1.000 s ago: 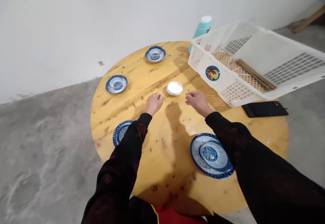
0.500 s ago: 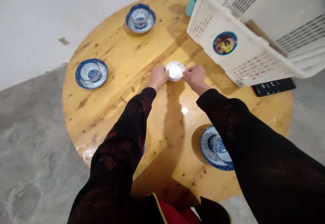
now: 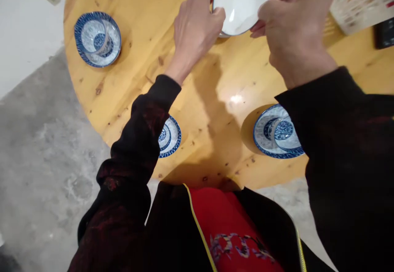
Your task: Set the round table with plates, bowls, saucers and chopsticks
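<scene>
A shallow white dish (image 3: pixel 241 3) with a thin blue-green rim is held tilted above the table at the top of the view. My left hand (image 3: pixel 197 23) is closed on its left edge, the thumb at the rim and the fingers partly hidden behind it. On the opposite edge, my right hand (image 3: pixel 297 23) pinches the dish between thumb and fingers. Just below the dish peeks another white edge (image 3: pixel 224 35); what it belongs to is mostly covered.
On the round wooden table (image 3: pixel 138 58) stand blue-and-white bowl-and-plate sets: one at left (image 3: pixel 113 38), one at right (image 3: pixel 266 144) partly behind my sleeve, another (image 3: pixel 175 136) behind my left forearm. A white plastic basket (image 3: pixel 358 7) and a black device (image 3: pixel 386 33) are at upper right.
Both hands have raised the white dish off the table, closer to the camera, and it has tipped. The view has shifted downward, so the far bowl set has left the picture.
</scene>
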### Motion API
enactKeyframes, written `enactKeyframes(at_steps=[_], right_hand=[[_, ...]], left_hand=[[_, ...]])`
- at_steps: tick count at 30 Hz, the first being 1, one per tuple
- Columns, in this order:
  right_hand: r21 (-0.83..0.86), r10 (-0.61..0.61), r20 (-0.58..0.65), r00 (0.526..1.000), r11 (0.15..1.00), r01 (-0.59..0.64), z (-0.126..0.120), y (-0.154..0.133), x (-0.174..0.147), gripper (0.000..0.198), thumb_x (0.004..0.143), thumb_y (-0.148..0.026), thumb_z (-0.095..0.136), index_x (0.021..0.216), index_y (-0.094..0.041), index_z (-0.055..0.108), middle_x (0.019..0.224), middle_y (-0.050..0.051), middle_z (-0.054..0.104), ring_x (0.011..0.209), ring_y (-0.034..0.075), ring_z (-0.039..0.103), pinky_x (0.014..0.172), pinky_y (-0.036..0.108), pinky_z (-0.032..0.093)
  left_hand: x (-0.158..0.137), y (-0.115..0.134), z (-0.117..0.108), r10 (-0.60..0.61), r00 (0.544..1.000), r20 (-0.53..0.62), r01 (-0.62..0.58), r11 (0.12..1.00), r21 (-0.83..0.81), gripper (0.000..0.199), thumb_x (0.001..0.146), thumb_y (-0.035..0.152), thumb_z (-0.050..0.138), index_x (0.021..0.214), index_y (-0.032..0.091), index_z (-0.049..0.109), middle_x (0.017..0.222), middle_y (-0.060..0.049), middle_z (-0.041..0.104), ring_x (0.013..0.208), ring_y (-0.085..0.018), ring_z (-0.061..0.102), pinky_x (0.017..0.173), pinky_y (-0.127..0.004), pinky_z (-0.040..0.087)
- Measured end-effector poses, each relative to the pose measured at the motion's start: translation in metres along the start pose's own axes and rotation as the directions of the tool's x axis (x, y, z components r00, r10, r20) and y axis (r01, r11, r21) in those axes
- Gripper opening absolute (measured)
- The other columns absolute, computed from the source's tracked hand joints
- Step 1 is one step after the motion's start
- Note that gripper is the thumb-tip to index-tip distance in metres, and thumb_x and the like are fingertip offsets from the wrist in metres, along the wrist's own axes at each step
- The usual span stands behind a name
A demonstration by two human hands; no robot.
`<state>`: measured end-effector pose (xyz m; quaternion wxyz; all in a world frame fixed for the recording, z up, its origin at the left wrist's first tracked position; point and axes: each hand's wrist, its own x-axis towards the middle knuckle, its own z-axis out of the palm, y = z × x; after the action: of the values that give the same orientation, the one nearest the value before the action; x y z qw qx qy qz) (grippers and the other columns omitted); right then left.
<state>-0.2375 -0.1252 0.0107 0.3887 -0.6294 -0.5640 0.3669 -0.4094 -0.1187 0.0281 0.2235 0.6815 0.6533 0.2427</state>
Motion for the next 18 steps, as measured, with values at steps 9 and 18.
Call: enactKeyframes(at_steps=[9,18], right_hand=[[-0.086,0.149,0.083,0.985,0.986,-0.142,-0.026,0.013,-0.182,0.009,0.073,-0.016,0.062,0.077,-0.019,0.07,0.062,-0.001,0.065,0.057,0.016,0.063,0.056,0.027,0.05],[-0.112,0.521,0.242,0.819,0.853,-0.509,-0.031,0.092,-0.308,0.025,0.067,-0.038,0.063,0.084,-0.02,0.068,0.074,0.008,0.074,0.06,0.025,0.071,0.054,0.032,0.055]], left_hand=[[-0.207,0.008,-0.003,-0.155,0.982,0.11,0.168,0.978,-0.127,0.013,0.091,0.019,0.056,0.102,0.023,0.052,0.073,0.003,0.06,0.066,-0.014,0.058,0.068,-0.029,0.045],[-0.384,-0.013,0.05,-0.571,0.758,0.314,0.585,0.384,-0.715,0.031,0.09,0.053,0.057,0.088,0.023,0.061,0.071,-0.004,0.065,0.059,-0.016,0.06,0.059,-0.029,0.046]])
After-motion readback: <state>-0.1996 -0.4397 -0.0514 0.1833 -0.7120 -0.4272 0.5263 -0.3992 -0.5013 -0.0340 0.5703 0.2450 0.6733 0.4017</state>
